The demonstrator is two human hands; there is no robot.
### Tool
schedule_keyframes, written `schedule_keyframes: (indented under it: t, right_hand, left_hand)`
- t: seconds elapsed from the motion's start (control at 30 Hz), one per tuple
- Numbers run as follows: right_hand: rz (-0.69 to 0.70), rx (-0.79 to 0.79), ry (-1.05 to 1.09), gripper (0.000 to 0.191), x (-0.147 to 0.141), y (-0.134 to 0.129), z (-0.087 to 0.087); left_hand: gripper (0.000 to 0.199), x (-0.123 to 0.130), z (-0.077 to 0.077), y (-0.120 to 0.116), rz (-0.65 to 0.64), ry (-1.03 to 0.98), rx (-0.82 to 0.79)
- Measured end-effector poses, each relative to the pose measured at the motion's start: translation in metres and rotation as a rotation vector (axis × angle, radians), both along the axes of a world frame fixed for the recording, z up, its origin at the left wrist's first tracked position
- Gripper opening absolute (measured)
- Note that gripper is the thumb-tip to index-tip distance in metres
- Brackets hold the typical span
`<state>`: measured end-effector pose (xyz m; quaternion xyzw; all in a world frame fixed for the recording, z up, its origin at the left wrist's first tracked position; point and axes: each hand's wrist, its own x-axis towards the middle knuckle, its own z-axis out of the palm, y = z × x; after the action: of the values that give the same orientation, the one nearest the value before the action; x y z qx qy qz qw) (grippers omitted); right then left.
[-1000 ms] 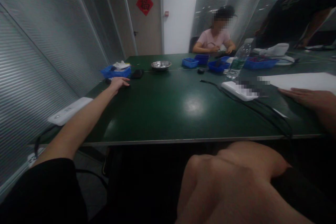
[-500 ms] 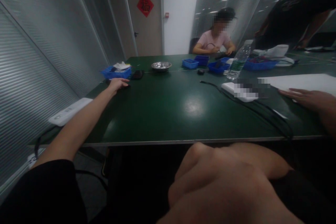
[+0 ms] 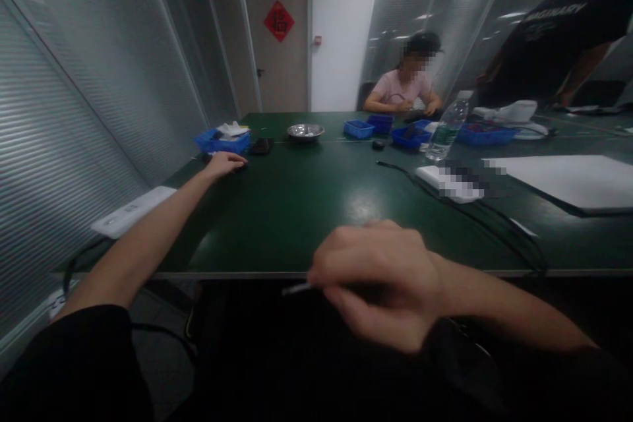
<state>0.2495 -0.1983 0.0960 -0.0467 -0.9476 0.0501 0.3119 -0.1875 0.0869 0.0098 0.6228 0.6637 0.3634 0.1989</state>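
Note:
At the table's left side my left hand (image 3: 225,165) rests palm down, its fingers bent over a small dark thing (image 3: 241,167) that I cannot make out. Just beyond it are a blue basket (image 3: 222,141) with white paper in it and a flat black object (image 3: 261,146). Close to me, over the table's front edge, my right hand (image 3: 376,270) is closed, thumb below the fingers. From its fingertips a thin pale rod (image 3: 297,289) sticks out to the left; the rest of it is hidden in the hand.
A metal bowl (image 3: 305,133) stands mid-table, with blue baskets (image 3: 359,129) to its right. A water bottle (image 3: 448,128), a white box (image 3: 432,178), black cables (image 3: 499,234) and a white board (image 3: 578,178) occupy the right. A person (image 3: 400,89) sits opposite; another (image 3: 548,46) stands.
My right hand has moved up and away from the camera, bringing the pale rod into view. Another hand has left the white board. My left hand's fingers are more bent.

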Motion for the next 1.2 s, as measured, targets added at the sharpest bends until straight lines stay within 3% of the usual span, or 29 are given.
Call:
schedule_keyframes:
  t: [0.13, 0.23, 0.33, 0.43, 0.53, 0.63, 0.83, 1.2]
  right_hand:
    - [-0.151, -0.121, 0.018, 0.021, 0.000, 0.062, -0.013]
    - [-0.252, -0.149, -0.056, 0.022, 0.012, 0.111, -0.031]
    - [-0.344, -0.195, -0.076, 0.024, 0.023, 0.149, -0.046]
    - [-0.386, -0.250, -0.078, 0.025, 0.028, 0.172, -0.057]
    - [-0.379, -0.262, -0.035, 0.027, 0.028, 0.182, -0.068]
    - [-0.381, -0.272, 0.024, 0.024, 0.024, 0.185, -0.078]
    - [-0.401, -0.315, 0.040, 0.015, 0.022, 0.180, -0.089]
    - [-0.426, -0.349, 0.007, 0.009, 0.025, 0.177, -0.086]
  left_hand:
    - [0.022, 0.003, -0.003, 0.005, -0.075, 0.155, -0.014]
    - [0.020, 0.021, -0.004, 0.002, -0.174, 0.250, 0.065]
    - [0.026, 0.058, -0.005, -0.012, -0.379, 0.183, 0.113]
    - [0.047, 0.106, -0.006, -0.032, -0.615, -0.009, 0.032]
    - [0.048, 0.148, -0.010, -0.052, -0.814, -0.099, -0.024]
    - [0.041, 0.168, -0.014, -0.065, -0.887, -0.124, -0.002]
    - [0.028, 0.171, -0.012, -0.078, -0.874, -0.053, 0.157]
    - [0.027, 0.174, -0.009, -0.086, -0.885, 0.041, 0.257]
